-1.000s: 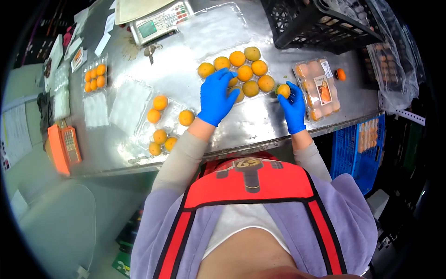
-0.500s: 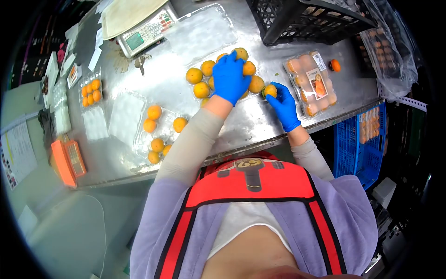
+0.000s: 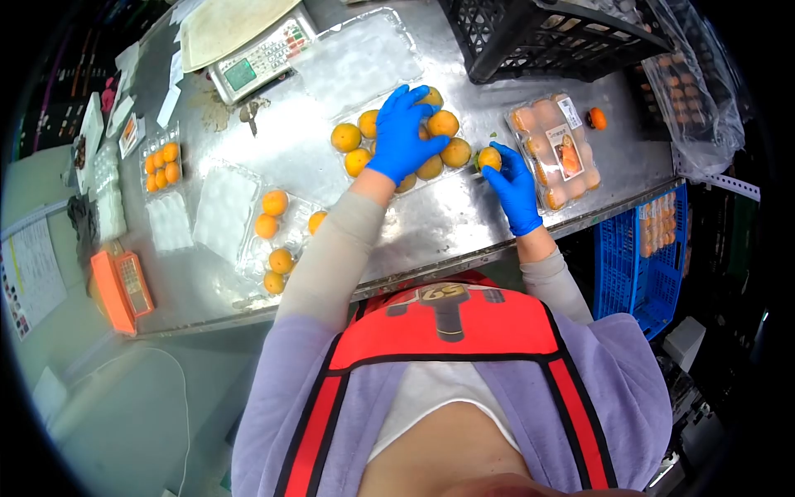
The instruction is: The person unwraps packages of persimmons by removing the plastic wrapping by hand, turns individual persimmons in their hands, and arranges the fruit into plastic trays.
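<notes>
My left hand (image 3: 402, 137), in a blue glove, lies over a clear tray filled with several orange fruits (image 3: 358, 161). Its fingers are spread, and the palm hides some of the fruits. To the right of that tray, my right hand (image 3: 515, 189), also gloved in blue, has its fingers round a single orange fruit (image 3: 489, 157). A closed clear pack of fruits (image 3: 550, 176) with a label stands just right of my right hand. Several loose-set fruits (image 3: 281, 261) sit in another clear tray at the left, partly behind my left forearm.
A scale (image 3: 257, 66) and an empty clear tray (image 3: 360, 62) are at the back. A black crate (image 3: 555, 41) stands back right, near a small orange fruit (image 3: 596, 118). An orange device (image 3: 121, 291) and a small fruit pack (image 3: 162, 166) are at the left. A blue crate (image 3: 617, 269) stands below the table edge.
The view has shifted. My left hand moved across the fruits in the tray and back a little left, with its fingers now spread. My right hand still holds its fruit, now turned a little.
</notes>
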A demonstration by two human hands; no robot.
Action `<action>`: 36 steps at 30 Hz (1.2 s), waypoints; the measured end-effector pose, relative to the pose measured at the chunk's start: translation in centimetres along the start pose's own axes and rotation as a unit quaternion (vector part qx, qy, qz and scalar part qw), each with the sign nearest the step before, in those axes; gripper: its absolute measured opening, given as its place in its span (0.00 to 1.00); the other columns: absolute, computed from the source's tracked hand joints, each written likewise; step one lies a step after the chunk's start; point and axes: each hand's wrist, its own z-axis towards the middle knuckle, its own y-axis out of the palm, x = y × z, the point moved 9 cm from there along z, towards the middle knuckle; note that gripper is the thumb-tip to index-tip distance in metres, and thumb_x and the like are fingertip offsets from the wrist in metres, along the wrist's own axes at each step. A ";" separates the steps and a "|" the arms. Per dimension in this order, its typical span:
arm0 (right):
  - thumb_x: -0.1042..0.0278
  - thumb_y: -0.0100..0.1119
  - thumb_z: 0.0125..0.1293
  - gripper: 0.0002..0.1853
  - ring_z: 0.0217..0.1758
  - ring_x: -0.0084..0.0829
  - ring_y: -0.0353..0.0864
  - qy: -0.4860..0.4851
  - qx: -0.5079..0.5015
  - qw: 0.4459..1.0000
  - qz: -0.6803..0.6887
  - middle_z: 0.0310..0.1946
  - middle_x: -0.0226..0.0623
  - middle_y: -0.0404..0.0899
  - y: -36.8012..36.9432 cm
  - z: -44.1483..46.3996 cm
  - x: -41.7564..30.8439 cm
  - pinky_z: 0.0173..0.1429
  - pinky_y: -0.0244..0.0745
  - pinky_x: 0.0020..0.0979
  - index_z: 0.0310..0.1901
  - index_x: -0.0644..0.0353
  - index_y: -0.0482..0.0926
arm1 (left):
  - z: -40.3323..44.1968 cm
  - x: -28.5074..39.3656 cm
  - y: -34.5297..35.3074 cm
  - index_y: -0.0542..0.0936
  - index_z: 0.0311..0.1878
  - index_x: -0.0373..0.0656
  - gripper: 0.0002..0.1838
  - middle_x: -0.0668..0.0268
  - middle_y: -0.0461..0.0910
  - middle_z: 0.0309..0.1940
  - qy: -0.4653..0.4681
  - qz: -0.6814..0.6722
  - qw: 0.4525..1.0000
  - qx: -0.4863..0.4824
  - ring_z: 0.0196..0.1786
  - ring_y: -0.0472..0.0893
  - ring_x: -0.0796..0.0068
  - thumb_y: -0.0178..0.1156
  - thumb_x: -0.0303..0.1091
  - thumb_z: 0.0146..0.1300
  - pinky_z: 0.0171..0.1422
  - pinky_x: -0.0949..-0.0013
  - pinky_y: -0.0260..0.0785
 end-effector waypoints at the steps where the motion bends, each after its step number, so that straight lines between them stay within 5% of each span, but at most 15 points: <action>1: 0.71 0.63 0.60 0.27 0.57 0.27 0.70 -0.006 0.001 1.000 -0.005 0.55 0.38 0.72 -0.1 0.1 -0.1 0.61 0.66 0.29 0.61 0.65 0.67 | -0.4 -0.1 -0.8 0.77 0.53 0.43 0.25 0.59 0.68 0.61 0.000 -0.079 0.996 0.031 0.64 0.67 0.55 0.67 0.34 0.50 0.68 0.57 0.58; 2: 0.71 0.63 0.60 0.27 0.57 0.27 0.70 -0.005 0.000 1.000 -0.005 0.55 0.38 0.72 0.0 0.2 -0.2 0.61 0.66 0.29 0.61 0.65 0.67 | -0.8 -0.1 -0.9 0.77 0.53 0.43 0.25 0.59 0.68 0.61 -0.002 -0.080 0.996 0.031 0.64 0.67 0.55 0.67 0.34 0.50 0.68 0.57 0.58; 4: 0.72 0.63 0.59 0.28 0.57 0.28 0.70 -0.024 0.010 1.000 0.013 0.55 0.38 0.72 0.1 0.4 -1.4 0.62 0.66 0.29 0.61 0.65 0.67 | -1.5 -1.4 -1.9 0.75 0.54 0.43 0.28 0.60 0.70 0.60 -0.113 -0.368 0.920 0.067 0.64 0.68 0.58 0.70 0.31 0.47 0.65 0.58 0.64; 5: 0.72 0.63 0.59 0.28 0.57 0.28 0.70 -0.024 0.008 1.000 0.012 0.55 0.38 0.72 0.3 0.6 -1.7 0.62 0.66 0.29 0.61 0.65 0.67 | -1.8 -0.8 -2.6 0.75 0.54 0.43 0.28 0.60 0.70 0.60 -0.114 -0.368 0.920 0.069 0.64 0.68 0.58 0.70 0.31 0.47 0.65 0.58 0.64; 7: 0.72 0.62 0.59 0.28 0.56 0.28 0.71 -0.056 0.011 0.998 -0.007 0.54 0.37 0.72 0.7 1.1 -2.8 0.61 0.67 0.29 0.61 0.64 0.67 | -2.8 -0.5 -2.5 0.70 0.59 0.42 0.30 0.61 0.70 0.60 -0.211 -0.543 0.812 0.034 0.59 0.72 0.65 0.67 0.25 0.51 0.61 0.65 0.68; 14: 0.67 0.65 0.56 0.29 0.53 0.31 0.75 -0.190 -0.022 0.967 -0.169 0.52 0.38 0.75 5.5 4.4 -6.2 0.58 0.69 0.31 0.60 0.58 0.70 | -4.3 1.3 -4.7 0.64 0.65 0.42 0.35 0.60 0.70 0.59 -0.214 -0.557 0.802 0.028 0.59 0.73 0.69 0.63 0.20 0.53 0.60 0.67 0.69; 19: 0.68 0.63 0.53 0.24 0.53 0.47 0.74 -0.252 -0.031 0.909 -0.330 0.50 0.45 0.75 8.0 5.5 -6.4 0.56 0.71 0.39 0.54 0.55 0.73 | -5.1 2.5 -5.9 0.63 0.68 0.44 0.35 0.59 0.69 0.61 -0.207 -0.661 0.720 0.035 0.64 0.68 0.68 0.58 0.20 0.55 0.63 0.67 0.65; 29: 0.68 0.62 0.54 0.23 0.50 0.48 0.75 -0.290 -0.026 0.875 -0.387 0.49 0.45 0.75 8.8 5.8 -6.4 0.54 0.72 0.40 0.53 0.54 0.73 | -6.4 2.8 -6.9 0.66 0.66 0.45 0.33 0.59 0.67 0.64 -0.167 -0.689 0.703 0.052 0.67 0.66 0.65 0.61 0.24 0.55 0.69 0.63 0.60; 32: 0.69 0.62 0.54 0.23 0.50 0.48 0.75 -0.296 -0.028 0.874 -0.384 0.49 0.45 0.76 8.7 5.9 -6.1 0.55 0.72 0.40 0.53 0.54 0.73 | -6.5 3.1 -7.3 0.62 0.68 0.46 0.37 0.58 0.64 0.66 -0.148 -0.668 0.728 0.047 0.67 0.65 0.64 0.65 0.30 0.55 0.63 0.63 0.68; 36: 0.69 0.63 0.53 0.24 0.52 0.48 0.75 -0.292 -0.037 0.873 -0.389 0.51 0.45 0.75 8.7 6.1 -5.9 0.56 0.71 0.40 0.54 0.54 0.73 | -7.2 2.9 -6.7 0.61 0.68 0.50 0.35 0.58 0.65 0.65 -0.195 -0.719 0.665 0.048 0.64 0.69 0.62 0.62 0.37 0.58 0.57 0.66 0.71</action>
